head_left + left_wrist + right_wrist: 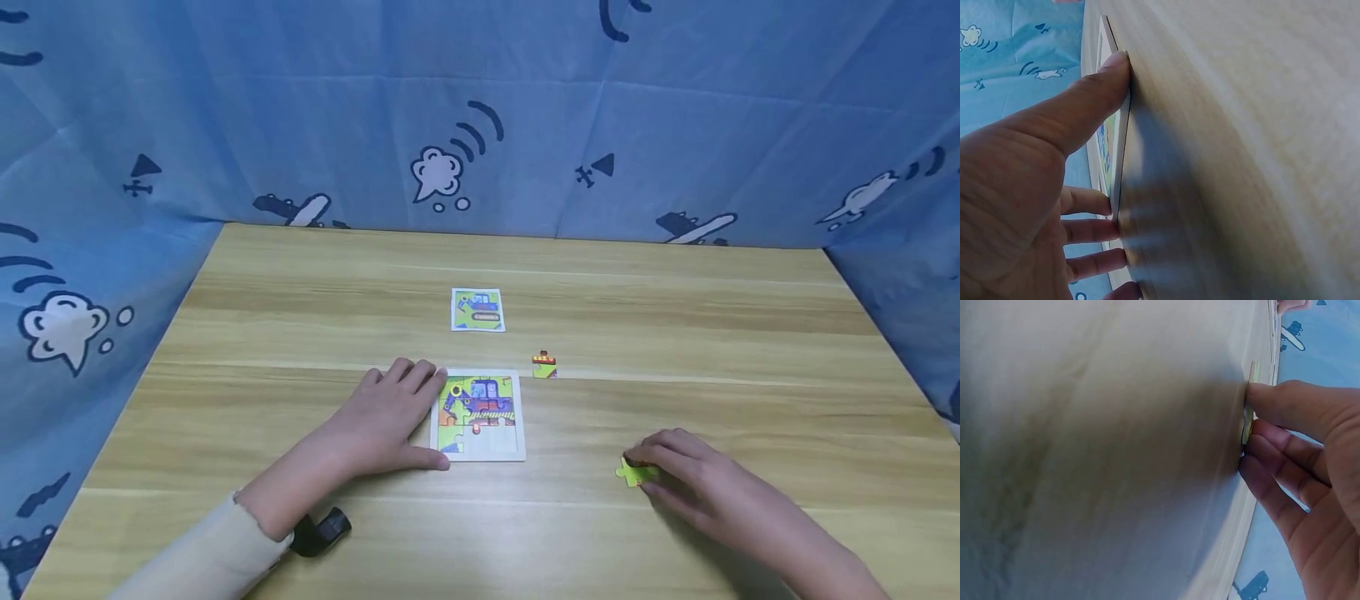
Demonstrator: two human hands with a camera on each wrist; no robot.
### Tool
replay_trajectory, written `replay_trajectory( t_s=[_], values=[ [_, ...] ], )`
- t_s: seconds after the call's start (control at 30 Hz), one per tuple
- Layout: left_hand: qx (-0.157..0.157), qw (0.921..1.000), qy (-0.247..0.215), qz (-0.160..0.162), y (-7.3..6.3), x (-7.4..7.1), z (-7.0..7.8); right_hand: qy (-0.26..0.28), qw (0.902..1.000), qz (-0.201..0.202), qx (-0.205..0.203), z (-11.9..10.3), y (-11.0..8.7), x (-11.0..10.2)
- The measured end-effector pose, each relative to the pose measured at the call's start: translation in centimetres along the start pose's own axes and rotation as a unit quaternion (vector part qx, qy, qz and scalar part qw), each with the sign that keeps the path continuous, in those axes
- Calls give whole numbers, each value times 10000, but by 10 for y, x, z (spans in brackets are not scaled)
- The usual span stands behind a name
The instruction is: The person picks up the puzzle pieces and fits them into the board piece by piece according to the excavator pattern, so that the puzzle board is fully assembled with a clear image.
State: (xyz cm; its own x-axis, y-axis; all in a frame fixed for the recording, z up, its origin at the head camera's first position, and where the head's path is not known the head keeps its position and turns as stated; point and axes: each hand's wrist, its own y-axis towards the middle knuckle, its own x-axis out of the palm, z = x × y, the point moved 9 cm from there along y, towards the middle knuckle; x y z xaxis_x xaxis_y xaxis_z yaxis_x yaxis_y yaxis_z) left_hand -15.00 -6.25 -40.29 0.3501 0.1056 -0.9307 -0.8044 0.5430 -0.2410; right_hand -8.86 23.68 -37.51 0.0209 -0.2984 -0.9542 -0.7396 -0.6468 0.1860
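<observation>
A jigsaw board [498, 442] with a white frame lies on the table, partly filled with pieces picturing a blue digger; its lower right shows bare white. My left hand [390, 425] rests at the board's left side, fingers extended along that edge and thumb at the near left corner. In the left wrist view the thumb touches the board's rim [1122, 134]. Off to the right, my right hand [701, 483] pinches a yellow-green jigsaw piece [633, 473] between thumb and fingers, low at the tabletop. The right wrist view shows that piece [1248, 425] edge-on.
One loose jigsaw piece [544, 365], red and green, lies just beyond the board's far right corner. Behind the board is a small picture card [477, 310] of the digger. A blue patterned cloth [525, 125] hangs along the back and sides of the wooden table [675, 333].
</observation>
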Motion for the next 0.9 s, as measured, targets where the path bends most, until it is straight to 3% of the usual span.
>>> replay_trajectory(
  t_s=[0.27, 0.47, 0.67, 0.9],
  values=[
    [4, 10000, 40, 6, 1, 0, -1, -30, 9990, 365, -259, -4, 1, -3],
    [-12, 10000, 56, -1, 1, 0, -1, -137, 9996, 247, -46, -6, 9, -1],
    [36, 10000, 23, 7, 3, 2, 1, -192, 9992, 194, 305, -10, 27, -3],
    [-24, 10000, 29, 6, 3, 2, -1, -21, 9996, 187, 187, -26, 59, -2]
  ],
)
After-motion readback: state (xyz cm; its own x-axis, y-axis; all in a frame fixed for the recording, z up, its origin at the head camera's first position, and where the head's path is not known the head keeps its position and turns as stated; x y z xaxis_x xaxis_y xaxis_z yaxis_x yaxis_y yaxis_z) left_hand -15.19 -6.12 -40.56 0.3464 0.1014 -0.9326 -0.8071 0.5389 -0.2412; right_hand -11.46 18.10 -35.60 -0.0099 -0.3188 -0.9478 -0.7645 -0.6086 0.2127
